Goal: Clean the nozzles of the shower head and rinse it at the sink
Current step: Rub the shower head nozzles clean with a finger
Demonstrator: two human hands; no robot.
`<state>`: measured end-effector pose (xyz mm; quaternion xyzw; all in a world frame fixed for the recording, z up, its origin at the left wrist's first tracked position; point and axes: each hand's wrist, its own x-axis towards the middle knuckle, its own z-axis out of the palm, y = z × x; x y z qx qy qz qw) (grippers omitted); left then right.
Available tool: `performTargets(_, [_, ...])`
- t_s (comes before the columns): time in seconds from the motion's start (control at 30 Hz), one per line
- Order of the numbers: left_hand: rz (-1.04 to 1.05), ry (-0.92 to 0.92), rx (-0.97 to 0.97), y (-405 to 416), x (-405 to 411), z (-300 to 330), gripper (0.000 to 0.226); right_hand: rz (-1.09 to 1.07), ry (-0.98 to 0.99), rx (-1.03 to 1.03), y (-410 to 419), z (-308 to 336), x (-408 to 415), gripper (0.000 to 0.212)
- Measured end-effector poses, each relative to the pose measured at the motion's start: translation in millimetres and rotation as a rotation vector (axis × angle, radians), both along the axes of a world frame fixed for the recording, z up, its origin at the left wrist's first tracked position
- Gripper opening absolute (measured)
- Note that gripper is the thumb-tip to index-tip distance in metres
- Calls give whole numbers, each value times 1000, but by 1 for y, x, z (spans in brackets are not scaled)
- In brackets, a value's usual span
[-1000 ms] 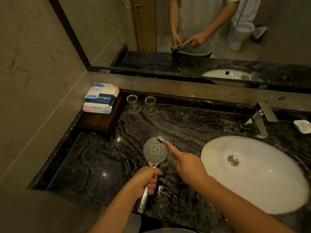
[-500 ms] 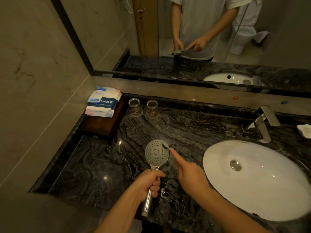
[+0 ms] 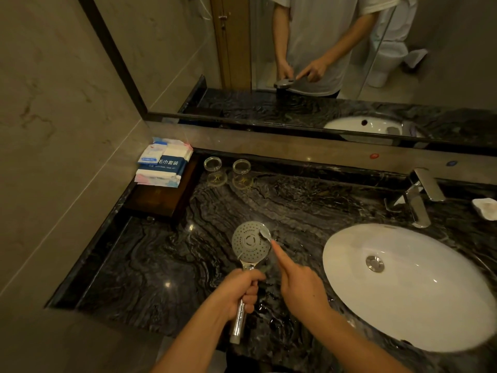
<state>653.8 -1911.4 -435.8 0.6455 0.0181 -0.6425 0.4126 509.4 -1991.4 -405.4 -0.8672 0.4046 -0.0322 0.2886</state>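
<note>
The left hand (image 3: 239, 290) curls its fingers round the chrome handle of the shower head (image 3: 251, 241), holding it over the worktop (image 3: 309, 205) near the front edge, just left of the sink (image 3: 419, 297), with the round nozzle face turned upward. The right hand (image 3: 301, 285) has its forefinger stretched out along a small brush-like tool (image 3: 265, 234), whose pale tip lies on the upper right part of the nozzle face; the other fingers are folded in, and how they hold the tool is hidden behind the hand. The white oval sink sits in the right half of the worktop, its metal drain plug (image 3: 375, 263) in the middle, and the chrome tap (image 3: 419, 196) stands at its back rim. Two glass tumblers (image 3: 228, 172) stand near the back edge. In the back left corner a dark wooden tray (image 3: 164, 199) carries wrapped towel packs (image 3: 164, 162). A small white dish (image 3: 486, 208) lies at the right edge, beside the tap
</note>
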Motion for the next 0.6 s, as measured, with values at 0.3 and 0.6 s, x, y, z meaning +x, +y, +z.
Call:
performTargets(0.3, [-17, -15, -16, -6, -4, 7, 36, -41, -45, -25, -12, 0, 7, 74])
performTargets(0.6, [-14, -7, -3, 1, -4, 1, 37, -67, -55, 28, 8, -4, -7, 73])
